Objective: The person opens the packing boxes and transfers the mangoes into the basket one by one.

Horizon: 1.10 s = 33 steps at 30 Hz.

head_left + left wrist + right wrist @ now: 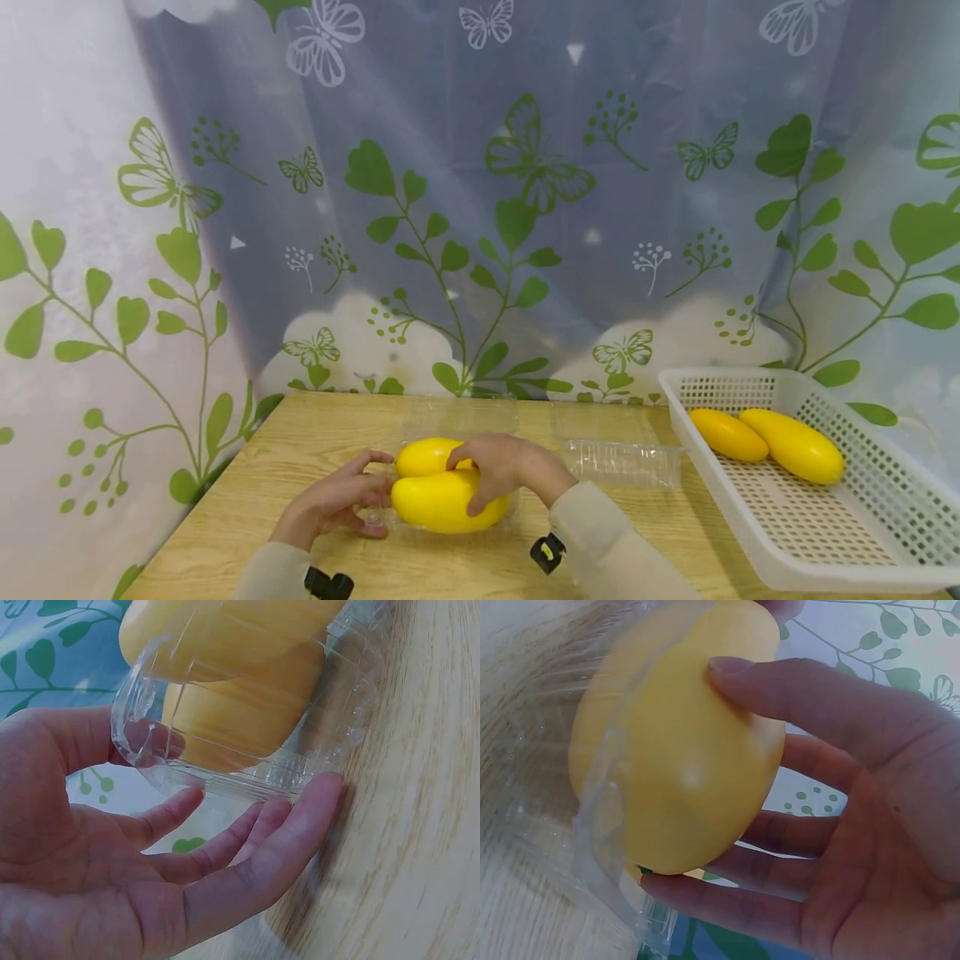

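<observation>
Two yellow mangoes lie side by side in a clear plastic box (345, 720) on the table. The near mango (442, 502) is gripped from above by my right hand (513, 467), its thumb on the near side and its fingers on the far side. Behind it, the far mango (423, 457) is partly covered by the near one and my hand. At the box's left end, my left hand (333, 500) holds the clear wall, index finger toward the back and thumb toward the front. The right wrist view shows the near mango (697, 750) standing above the box's rim.
A white perforated basket (847, 533) stands at the right with two more mangoes (795, 446) in it. Another clear plastic box (622, 462) lies on the wooden table (225, 517) left of the basket. A patterned curtain (465, 208) hangs behind the table.
</observation>
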{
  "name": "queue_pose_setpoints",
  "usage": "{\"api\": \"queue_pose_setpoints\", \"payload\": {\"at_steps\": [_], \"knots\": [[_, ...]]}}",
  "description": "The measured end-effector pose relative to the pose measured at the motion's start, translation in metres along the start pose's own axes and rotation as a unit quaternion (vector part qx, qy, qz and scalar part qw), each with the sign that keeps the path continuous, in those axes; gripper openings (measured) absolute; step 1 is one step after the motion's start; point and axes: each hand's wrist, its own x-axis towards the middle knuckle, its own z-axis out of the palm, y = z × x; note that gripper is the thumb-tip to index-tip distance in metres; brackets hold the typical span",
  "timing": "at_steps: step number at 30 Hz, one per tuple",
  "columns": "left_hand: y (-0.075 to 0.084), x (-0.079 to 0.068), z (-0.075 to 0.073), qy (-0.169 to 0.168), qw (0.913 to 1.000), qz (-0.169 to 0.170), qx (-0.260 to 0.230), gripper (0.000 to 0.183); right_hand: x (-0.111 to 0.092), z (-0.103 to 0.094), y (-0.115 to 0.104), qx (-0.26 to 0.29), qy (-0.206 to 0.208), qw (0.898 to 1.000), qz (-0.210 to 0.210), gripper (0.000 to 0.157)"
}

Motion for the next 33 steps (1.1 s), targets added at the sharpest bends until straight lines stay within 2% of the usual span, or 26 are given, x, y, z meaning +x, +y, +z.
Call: {"api": "queue_pose_setpoints", "payload": {"at_steps": [10,14,33], "knots": [[0.001,0.000,0.002,0.015,0.9998,-0.015,0.000,0.055,-0.005,-0.013,0.001,0.010,0.004,1.000,-0.019,0.060],[0.001,0.000,0.003,0.022,0.9996,-0.016,0.004,0.055,-0.007,-0.016,0.002,0.010,0.006,1.000,-0.014,0.061],[0.001,0.000,0.002,0.012,0.9998,-0.012,0.012,0.064,-0.015,-0.028,0.004,0.007,0.012,1.000,-0.011,0.061]]}}
